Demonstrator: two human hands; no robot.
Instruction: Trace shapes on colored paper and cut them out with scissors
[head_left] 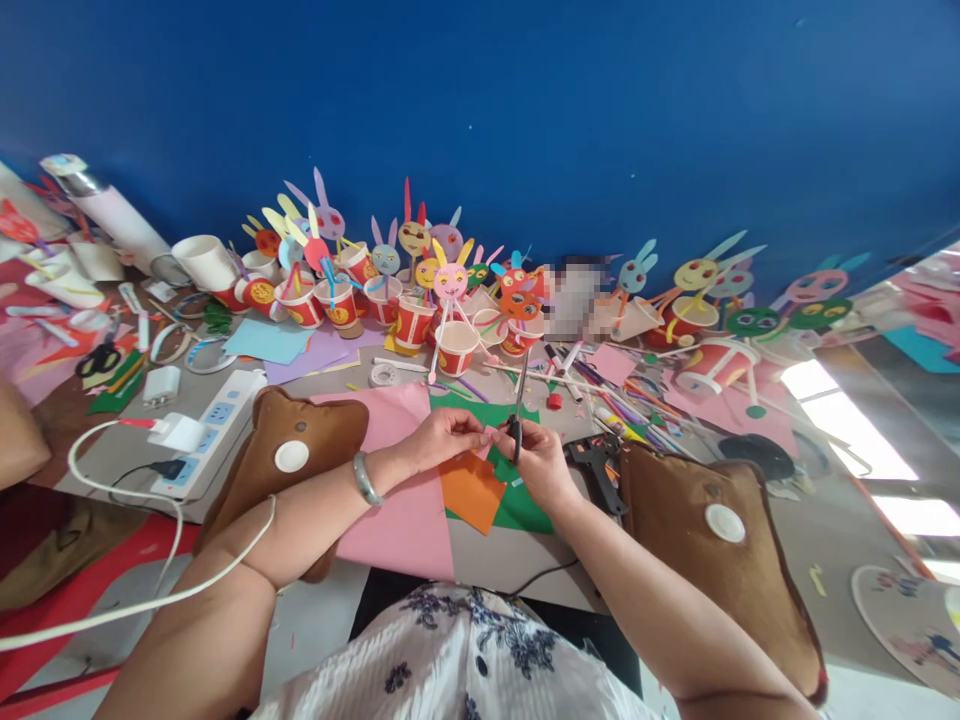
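My left hand (pixel 446 438), with a bangle at the wrist, is closed in a pinch on a small pink paper piece (pixel 487 447). My right hand (pixel 541 462) grips a pair of scissors (pixel 523 385), its dark handles in the fingers and its blades pointing away from me. The right fingertips come close to the pink piece; whether they touch it I cannot tell. Beneath both hands lie an orange paper sheet (pixel 472 492), a green paper sheet (pixel 536 513) and a large pink paper sheet (pixel 405 525).
Brown cushions lie left (pixel 315 440) and right (pixel 697 550). A black glue gun (pixel 600 470) rests beside my right wrist. A power strip (pixel 214 430) stands left, its white cable (pixel 180 600) crossing my left arm. Paper cups (pixel 457 350) with paper-faced figures line the blue wall (pixel 480 100).
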